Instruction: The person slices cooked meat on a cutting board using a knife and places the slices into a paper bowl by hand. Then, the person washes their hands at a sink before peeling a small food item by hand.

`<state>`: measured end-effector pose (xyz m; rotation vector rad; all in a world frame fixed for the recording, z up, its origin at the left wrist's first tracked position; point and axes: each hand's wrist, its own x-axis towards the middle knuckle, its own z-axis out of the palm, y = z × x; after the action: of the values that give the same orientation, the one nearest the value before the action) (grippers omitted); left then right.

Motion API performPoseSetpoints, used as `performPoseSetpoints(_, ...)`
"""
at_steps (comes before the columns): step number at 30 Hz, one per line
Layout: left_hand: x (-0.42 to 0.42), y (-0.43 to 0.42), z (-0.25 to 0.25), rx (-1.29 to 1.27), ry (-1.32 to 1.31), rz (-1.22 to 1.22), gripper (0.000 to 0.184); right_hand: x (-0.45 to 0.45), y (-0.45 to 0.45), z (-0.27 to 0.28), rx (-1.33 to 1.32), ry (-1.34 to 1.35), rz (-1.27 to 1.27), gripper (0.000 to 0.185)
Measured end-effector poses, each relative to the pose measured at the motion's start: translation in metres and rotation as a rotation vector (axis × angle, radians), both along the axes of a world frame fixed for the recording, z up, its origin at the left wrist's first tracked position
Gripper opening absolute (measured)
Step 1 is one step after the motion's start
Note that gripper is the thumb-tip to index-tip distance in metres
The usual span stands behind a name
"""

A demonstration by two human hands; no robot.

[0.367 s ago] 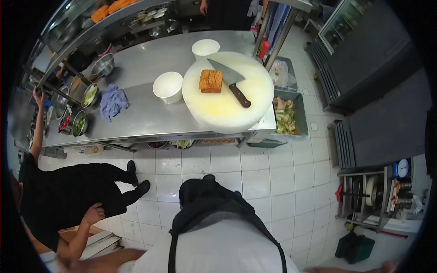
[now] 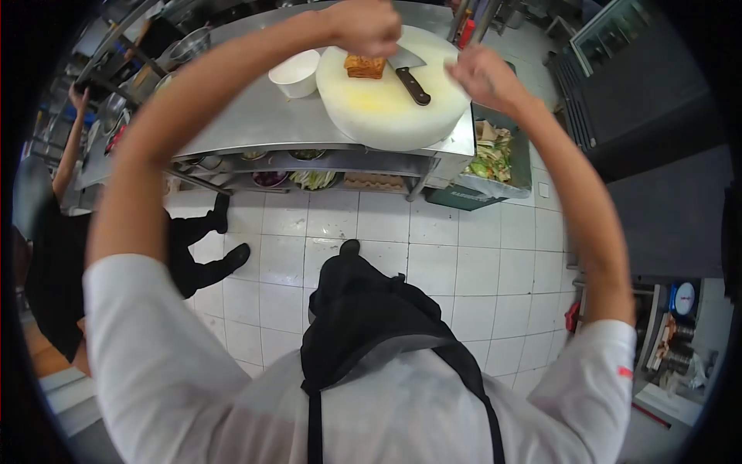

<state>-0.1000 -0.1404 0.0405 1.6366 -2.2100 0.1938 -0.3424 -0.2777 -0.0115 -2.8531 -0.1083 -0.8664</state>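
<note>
Head view: one golden-brown block, its side layered, lies at upper centre on one round white board, beside one dark-handled knife. One white bowl stands left of the board on the counter. Left hand overlaps the block's upper edge; right hand, the board's right rim. Both are blurred; whether either grip is open or closed cannot be told.

A steel table bears a thick round cutting board with a white bowl just beside it.
</note>
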Motion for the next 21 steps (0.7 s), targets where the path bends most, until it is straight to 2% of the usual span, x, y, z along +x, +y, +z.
performPoseSetpoints(2,0.004,0.054,0.026,0.295,-0.509,-0.19,0.027,-0.068,0.028,0.025,-0.217,0.514,-0.047,0.033)
performPoseSetpoints(3,0.015,0.107,0.024,0.55,-0.445,-0.021,0.033,-0.124,0.032,0.015,-0.209,0.511,-0.115,0.028)
performPoseSetpoints(4,0.002,0.178,0.038,0.605,-0.306,0.1,0.027,-0.186,0.054,0.029,-0.107,0.703,-0.259,0.024)
performPoseSetpoints(5,-0.026,0.25,0.049,0.567,-0.19,0.309,0.018,-0.261,0.084,0.018,-0.028,0.631,-0.495,0.025)
performPoseSetpoints(6,-0.032,0.319,0.049,0.714,-0.251,0.542,0.011,-0.337,0.113,0.008,0.071,0.54,-0.72,0.029)
performPoseSetpoints(7,-0.06,0.359,0.039,0.594,-0.196,0.665,0.007,-0.367,0.148,0.006,-0.005,0.591,-0.828,0.043)
performPoseSetpoints(8,-0.088,0.399,0.03,0.459,-0.124,0.78,0.005,-0.395,0.186,0.015,0.245,0.28,-0.97,0.049)
performPoseSetpoints(9,-0.116,0.439,0.021,0.316,-0.041,0.876,0.005,-0.415,0.186,-0.001,0.246,0.27,-0.972,0.049)
performPoseSetpoints(10,-0.124,0.424,0.009,0.313,0.019,0.893,0.003,-0.434,0.188,0.006,0.345,0.382,-0.916,0.049)
performPoseSetpoints(11,-0.132,0.409,-0.003,0.308,0.079,0.91,0.003,-0.432,0.168,-0.023,0.328,0.295,-0.953,0.042)
performPoseSetpoints(13,-0.108,0.281,-0.012,0.48,0.062,0.441,0.027,-0.372,0.133,-0.055,0.293,0.116,-1.017,0.032)
performPoseSetpoints(14,-0.118,0.217,-0.018,0.475,0.017,0.18,0.025,-0.288,0.126,-0.069,0.328,0.338,-0.803,0.029)
performPoseSetpoints(16,-0.19,0.086,-0.033,0.337,-0.108,-0.346,0.022,-0.118,0.112,-0.099,0.522,0.761,-0.312,0.045)
performPoseSetpoints(17,-0.216,0.049,-0.041,0.287,-0.132,-0.498,0.022,-0.113,0.132,-0.101,0.762,0.255,-0.307,0.036)
performPoseSetpoints(18,-0.212,0.056,-0.05,0.27,-0.138,-0.52,0.022,-0.107,0.152,-0.101,0.854,-0.243,-0.193,0.028)
performPoseSetpoints(19,-0.209,0.063,-0.055,0.253,-0.144,-0.541,0.023,-0.105,0.147,-0.103,0.704,-0.033,-0.034,0.026)
performPoseSetpoints(20,-0.194,0.078,-0.058,0.262,-0.14,-0.596,0.024,-0.122,0.136,-0.091,0.34,0.323,-0.066,0.02)
performPoseSetpoints(21,-0.163,0.111,-0.045,0.388,-0.321,-0.462,0.026,-0.139,0.125,-0.079,-0.059,0.597,0.008,0.018)
